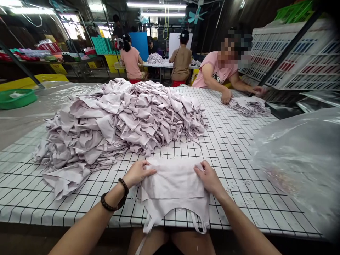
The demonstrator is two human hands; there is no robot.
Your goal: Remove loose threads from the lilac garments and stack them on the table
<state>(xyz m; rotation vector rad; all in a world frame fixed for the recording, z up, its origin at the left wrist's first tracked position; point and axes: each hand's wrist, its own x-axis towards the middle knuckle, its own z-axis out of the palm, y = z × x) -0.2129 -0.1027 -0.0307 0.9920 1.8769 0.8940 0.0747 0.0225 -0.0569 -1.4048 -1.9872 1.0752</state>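
A pale lilac camisole [175, 186] is spread between my hands at the table's front, its straps toward me and hanging at the edge. My left hand [140, 173] pinches its far left corner between thumb and fingers. At the far right corner, my right hand [208, 176] grips the fabric the same way. The part between them looks doubled over, with a straight edge across the middle. Just beyond lies a large heap of the same lilac garments [132, 117], with one loose piece [67, 177] at its near left.
A grid-patterned cloth [228, 141] covers the table, with fabric scraps at right. A clear plastic bag [300, 159] bulges at the right. Across the table, a person in pink [212, 72] handles a stack of garments [249, 105]. A green basin [17, 99] sits at left.
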